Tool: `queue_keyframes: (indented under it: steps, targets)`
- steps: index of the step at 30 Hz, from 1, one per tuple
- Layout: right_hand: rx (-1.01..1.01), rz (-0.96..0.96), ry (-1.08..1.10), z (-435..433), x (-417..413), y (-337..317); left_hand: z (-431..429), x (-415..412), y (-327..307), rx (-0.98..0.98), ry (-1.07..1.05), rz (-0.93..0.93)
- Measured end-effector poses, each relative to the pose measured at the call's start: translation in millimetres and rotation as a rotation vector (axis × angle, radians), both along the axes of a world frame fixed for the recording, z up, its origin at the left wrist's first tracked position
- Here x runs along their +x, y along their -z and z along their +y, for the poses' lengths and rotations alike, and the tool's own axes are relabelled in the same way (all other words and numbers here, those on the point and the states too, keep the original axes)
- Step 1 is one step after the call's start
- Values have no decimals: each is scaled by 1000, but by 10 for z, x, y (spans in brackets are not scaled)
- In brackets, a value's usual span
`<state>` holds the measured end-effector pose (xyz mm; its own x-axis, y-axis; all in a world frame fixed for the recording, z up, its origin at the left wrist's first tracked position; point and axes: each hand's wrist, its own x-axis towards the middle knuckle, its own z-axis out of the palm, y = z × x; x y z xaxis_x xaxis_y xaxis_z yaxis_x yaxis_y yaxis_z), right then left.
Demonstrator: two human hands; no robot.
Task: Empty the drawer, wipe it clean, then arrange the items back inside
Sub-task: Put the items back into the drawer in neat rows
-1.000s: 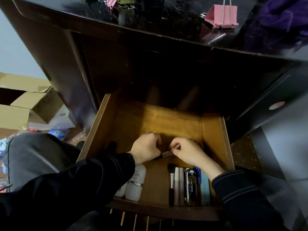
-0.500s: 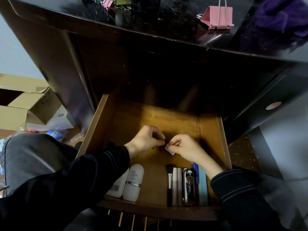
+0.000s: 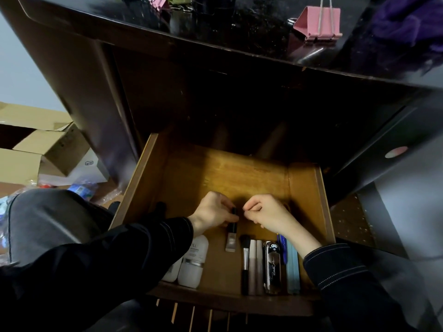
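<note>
The wooden drawer [image 3: 309, 188] stands pulled out below the dark desk. My left hand [image 3: 213, 212] pinches the black top of a small tube [image 3: 231, 238] with a silvery lower end, which lies lengthwise on the drawer floor. My right hand [image 3: 266, 214] hovers just right of it with fingers curled and nothing visible in them. Along the front right lie a black brush [image 3: 245, 259], two pale tubes [image 3: 255, 264], a shiny black case [image 3: 272, 267], a blue pen [image 3: 282, 248] and a light blue case [image 3: 293, 269]. Two white bottles [image 3: 193, 262] lie at the front left, partly under my sleeve.
On the glossy desk top [image 3: 239, 29] sit a big pink binder clip [image 3: 318, 22], smaller clips [image 3: 160, 2] and a purple cloth [image 3: 407, 27]. Open cardboard boxes [image 3: 36, 149] and plastic packets stand on the floor at left. My knee [image 3: 48, 219] is beside the drawer's left wall.
The small tube, earlier held between both hands, now lies lengthwise on the drawer floor under my left fingers. My right hand has let go and drawn slightly right.
</note>
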<state>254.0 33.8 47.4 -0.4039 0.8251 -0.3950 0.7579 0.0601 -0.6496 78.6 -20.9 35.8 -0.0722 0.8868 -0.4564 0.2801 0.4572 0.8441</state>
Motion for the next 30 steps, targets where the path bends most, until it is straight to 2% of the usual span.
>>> queue_keyframes:
  steps: [3,7,12,16,20,30]
  targets:
    - [-68,-145,-168,-24,10,18,-51,24,45,27,82,78]
    - [-78,-190,-304,-46,21,15,-103,69,75,99,190,178]
    - [-87,-231,-357,-53,53,0,-158,128,115,137,279,285]
    - [-119,-219,-391,-56,56,-42,-197,148,127,55,294,214]
    - [-119,-263,-389,-53,83,-29,-252,174,111,53,357,285]
    - [-109,-278,-390,-49,78,-6,-311,261,48,-16,401,329]
